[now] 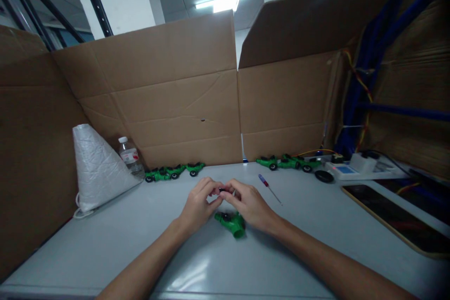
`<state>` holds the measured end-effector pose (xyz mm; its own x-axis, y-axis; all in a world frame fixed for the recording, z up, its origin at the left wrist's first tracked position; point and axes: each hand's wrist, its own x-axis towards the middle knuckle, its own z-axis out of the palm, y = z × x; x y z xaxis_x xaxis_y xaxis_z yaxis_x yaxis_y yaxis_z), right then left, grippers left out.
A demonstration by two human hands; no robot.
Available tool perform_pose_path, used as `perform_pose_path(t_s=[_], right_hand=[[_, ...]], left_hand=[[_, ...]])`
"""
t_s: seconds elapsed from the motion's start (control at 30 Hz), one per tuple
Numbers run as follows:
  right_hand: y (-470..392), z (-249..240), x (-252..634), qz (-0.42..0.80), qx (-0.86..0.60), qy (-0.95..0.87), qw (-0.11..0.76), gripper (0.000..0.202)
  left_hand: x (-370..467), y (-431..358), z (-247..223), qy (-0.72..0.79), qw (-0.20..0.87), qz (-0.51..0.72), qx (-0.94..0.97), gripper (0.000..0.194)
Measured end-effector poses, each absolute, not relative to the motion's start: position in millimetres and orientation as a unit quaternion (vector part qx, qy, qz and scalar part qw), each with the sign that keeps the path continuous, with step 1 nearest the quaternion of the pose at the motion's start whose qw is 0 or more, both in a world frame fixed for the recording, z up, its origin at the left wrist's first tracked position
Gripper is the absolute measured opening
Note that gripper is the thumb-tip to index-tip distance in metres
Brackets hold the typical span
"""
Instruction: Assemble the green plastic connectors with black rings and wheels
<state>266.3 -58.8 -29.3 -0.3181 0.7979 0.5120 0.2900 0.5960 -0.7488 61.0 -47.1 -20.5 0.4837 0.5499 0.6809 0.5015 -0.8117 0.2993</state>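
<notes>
My left hand (202, 201) and my right hand (248, 201) meet over the middle of the table, fingertips pinched together. Between them is a small black part (222, 190), mostly covered by the fingers, so its kind is unclear. Just below the hands lies a green toy car body (232, 224) with a black piece on top; it rests on the table, partly under my right hand, and no wheels show on it. A screwdriver (270, 189) with a red and blue handle lies to the right of my right hand.
Green toy cars with black wheels stand along the back at left (174, 171) and right (288, 163). A water bottle (131, 157) and silvery bag (100, 168) are at far left. On the right are a black ring (324, 176), power strip (365, 167) and phone (397, 215). Cardboard walls (176, 103) enclose the table.
</notes>
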Motion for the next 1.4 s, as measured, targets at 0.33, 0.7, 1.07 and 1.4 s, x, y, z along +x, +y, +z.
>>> perform_pose_path(t_s=[0.33,0.7,1.07,1.4], right_hand=[[-47.4,-45.7,264.8,0.454,-0.282,-0.697,0.478,0.035],[-39.6,-46.9,269.2,0.460,-0.273,-0.665,0.521,0.038],[-43.5,-47.3,265.1,0.528,-0.258,-0.644,0.490,0.042],[-43.4,-41.2,267.7,0.504,-0.267,-0.629,0.529,0.036]], left_hand=[[53.6,-44.7,-16.5,0.322,0.018,0.416,0.850,0.025],[52.6,-48.4,-13.6,0.311,0.025,0.392,0.866,0.028],[54.4,-46.0,-15.7,0.330,0.020,0.437,0.836,0.027],[59.6,-51.7,-14.9,0.371,0.118,0.339,0.856,0.032]])
